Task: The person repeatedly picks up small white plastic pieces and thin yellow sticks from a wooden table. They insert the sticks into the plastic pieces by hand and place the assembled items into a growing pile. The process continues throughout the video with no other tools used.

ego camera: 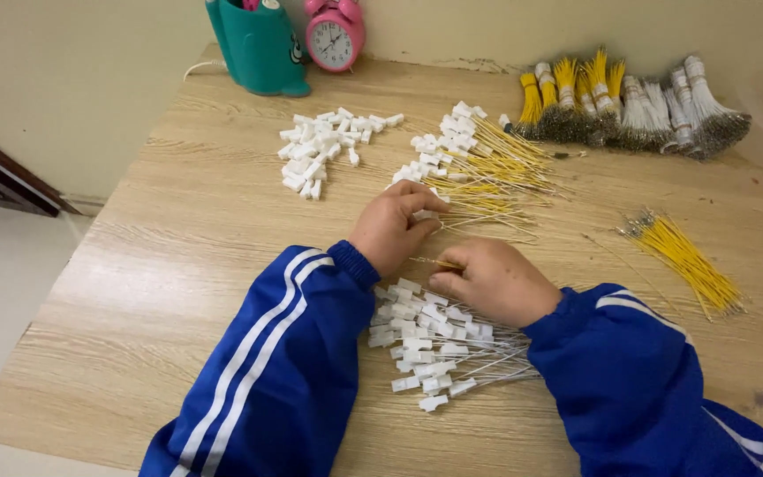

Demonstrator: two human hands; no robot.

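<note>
My left hand point(396, 223) is closed on a small white plastic connector point(424, 215) at the near edge of a pile of connectors with yellow wires point(479, 168). My right hand point(494, 280) pinches a thin yellow wire point(430, 262) whose free end points left toward the left hand. Below both hands lies a pile of white connectors with white wires point(434, 340). Both arms wear blue sleeves with white stripes.
A heap of loose white connectors point(324, 146) lies at the back left of the wooden table point(178, 265). Loose yellow wires point(686, 261) lie at the right. Bundles of yellow and white wires point(629, 102) line the back right. A teal holder point(258, 44) and pink alarm clock point(335, 35) stand at the back.
</note>
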